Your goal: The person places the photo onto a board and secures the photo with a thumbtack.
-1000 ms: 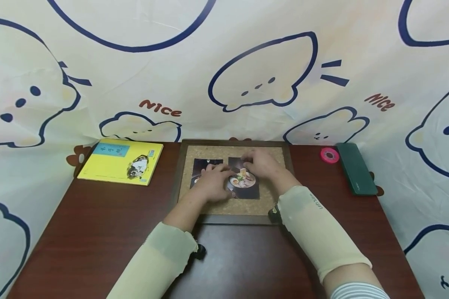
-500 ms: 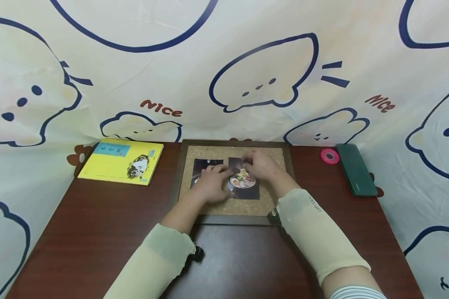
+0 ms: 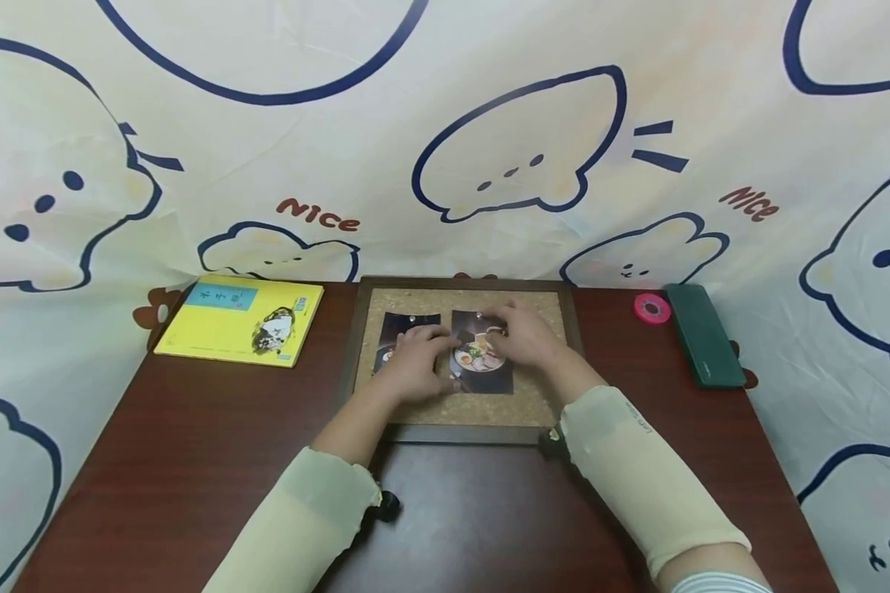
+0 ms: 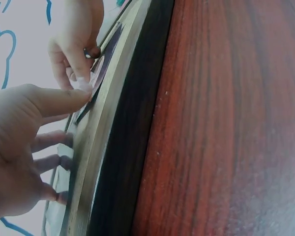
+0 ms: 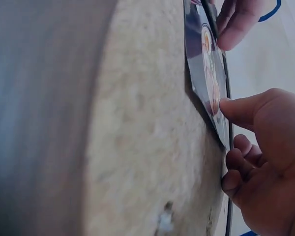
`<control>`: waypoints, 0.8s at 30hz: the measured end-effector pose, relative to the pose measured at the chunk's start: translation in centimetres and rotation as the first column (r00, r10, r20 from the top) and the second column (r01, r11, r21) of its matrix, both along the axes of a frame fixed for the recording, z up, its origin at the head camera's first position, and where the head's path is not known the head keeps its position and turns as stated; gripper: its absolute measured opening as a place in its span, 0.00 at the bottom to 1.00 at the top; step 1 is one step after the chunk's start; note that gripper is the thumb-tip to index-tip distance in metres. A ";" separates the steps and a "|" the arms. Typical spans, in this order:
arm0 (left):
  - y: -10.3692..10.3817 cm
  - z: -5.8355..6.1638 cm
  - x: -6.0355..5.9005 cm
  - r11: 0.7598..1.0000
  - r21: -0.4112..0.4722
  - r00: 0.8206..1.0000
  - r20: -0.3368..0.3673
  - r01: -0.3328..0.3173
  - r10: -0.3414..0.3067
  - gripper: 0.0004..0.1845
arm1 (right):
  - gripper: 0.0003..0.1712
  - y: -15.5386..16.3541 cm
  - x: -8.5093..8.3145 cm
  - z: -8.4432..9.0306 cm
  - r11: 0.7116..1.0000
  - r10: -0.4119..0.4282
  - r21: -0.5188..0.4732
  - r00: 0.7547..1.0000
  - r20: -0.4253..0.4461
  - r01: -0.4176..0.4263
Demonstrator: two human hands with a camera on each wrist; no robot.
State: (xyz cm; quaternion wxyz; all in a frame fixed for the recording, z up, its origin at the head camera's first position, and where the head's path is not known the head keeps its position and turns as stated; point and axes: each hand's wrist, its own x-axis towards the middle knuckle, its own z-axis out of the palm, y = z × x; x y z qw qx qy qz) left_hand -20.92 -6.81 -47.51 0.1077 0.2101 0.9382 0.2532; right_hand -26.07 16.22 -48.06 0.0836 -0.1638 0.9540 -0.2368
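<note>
A cork board in a dark wooden frame (image 3: 348,346) lies flat on the table. Two photos lie on it, a dark one (image 3: 396,325) at the left and a ramen-bowl photo (image 3: 482,375) beside it. My left hand (image 3: 415,362) rests over the gap between them, with its fingers spread on the board and its thumb (image 4: 59,98) stretched onto the ramen photo. My right hand (image 3: 526,338) sits at the ramen photo's right side. Its thumb (image 5: 241,110) presses the photo (image 5: 206,64) and its other fingers are loosely curled. I see nothing held in either hand.
A yellow book (image 3: 241,321) lies at the table's back left. At the back right are a pink tape roll (image 3: 653,307) and a dark green case (image 3: 704,333). A cartoon-printed cloth hangs close behind and beside the brown table (image 3: 193,461).
My right hand has slid a little from the ramen photo's top edge toward its right side. My left hand has barely moved.
</note>
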 end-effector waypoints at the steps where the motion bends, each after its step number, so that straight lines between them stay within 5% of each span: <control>1: -0.1 -0.1 0.0 1.000 0.026 1.000 0.000 -0.002 0.002 0.38 | 0.28 0.2 0.2 -0.1 1.000 0.004 -0.017 1.000 -0.008 -0.004; 17: -1.5 -0.4 0.8 0.978 0.200 0.998 -0.008 -0.058 0.061 0.35 | 0.28 2.1 2.8 -1.0 0.988 -0.019 -0.155 0.996 -0.087 0.006; 24: -2.4 0.3 1.7 0.968 0.248 0.994 -0.083 -0.044 0.066 0.34 | 0.28 2.9 3.9 -0.7 0.979 -0.016 -0.203 0.988 -0.153 -0.015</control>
